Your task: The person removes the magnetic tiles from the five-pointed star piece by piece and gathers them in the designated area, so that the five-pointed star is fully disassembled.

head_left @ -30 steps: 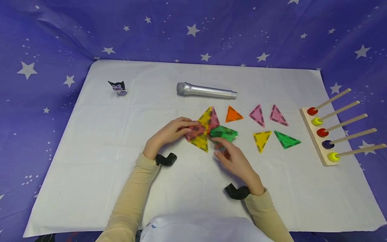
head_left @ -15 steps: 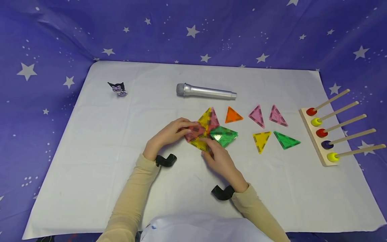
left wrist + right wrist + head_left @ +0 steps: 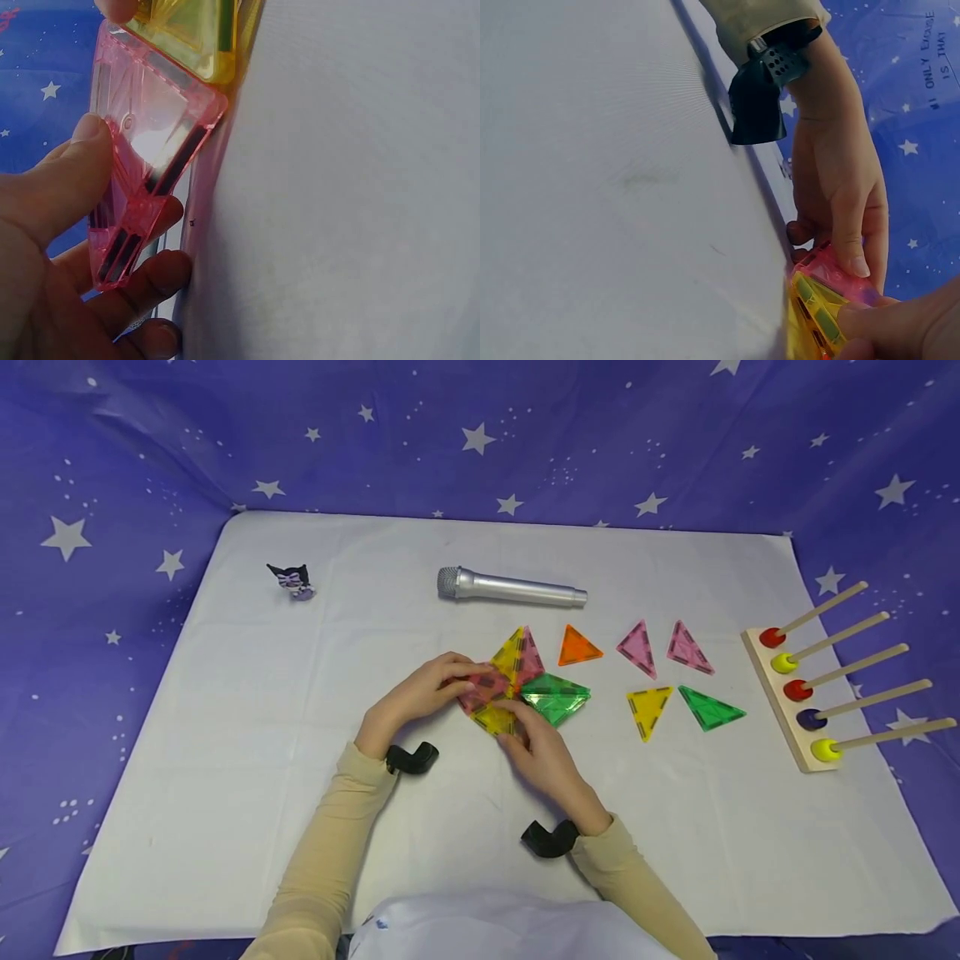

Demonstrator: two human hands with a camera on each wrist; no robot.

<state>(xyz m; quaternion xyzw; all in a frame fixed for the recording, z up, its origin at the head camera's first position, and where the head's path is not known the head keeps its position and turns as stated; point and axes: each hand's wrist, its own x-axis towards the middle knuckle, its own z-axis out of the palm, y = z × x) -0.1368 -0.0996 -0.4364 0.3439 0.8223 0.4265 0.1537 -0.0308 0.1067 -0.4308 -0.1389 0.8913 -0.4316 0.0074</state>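
Note:
On the white-covered table, translucent triangular magnetic tiles meet point to point in a star-like cluster. My left hand (image 3: 420,689) grips the pink tiles (image 3: 480,691) on its left side; in the left wrist view the thumb presses the pink face (image 3: 161,105) and fingers lie behind. My right hand (image 3: 547,756) pinches the front yellow tile (image 3: 489,720), which adjoins the pink ones. Green tiles (image 3: 558,700) lie at the cluster's right. At its back are a yellow tile (image 3: 509,652) and a pink tile (image 3: 531,658). My hands partly cover the front and left tiles.
Right of the cluster lie loose triangles: orange (image 3: 578,647), two pink (image 3: 637,648), yellow (image 3: 648,710) and green (image 3: 708,708). Behind lies a silver microphone (image 3: 517,588). A small black-and-purple figurine (image 3: 294,582) stands back left, a wooden peg board (image 3: 795,706) far right.
My right hand has moved left from beside the green tiles to the front yellow tile and now pinches it. My left hand has stayed on the pink tiles.

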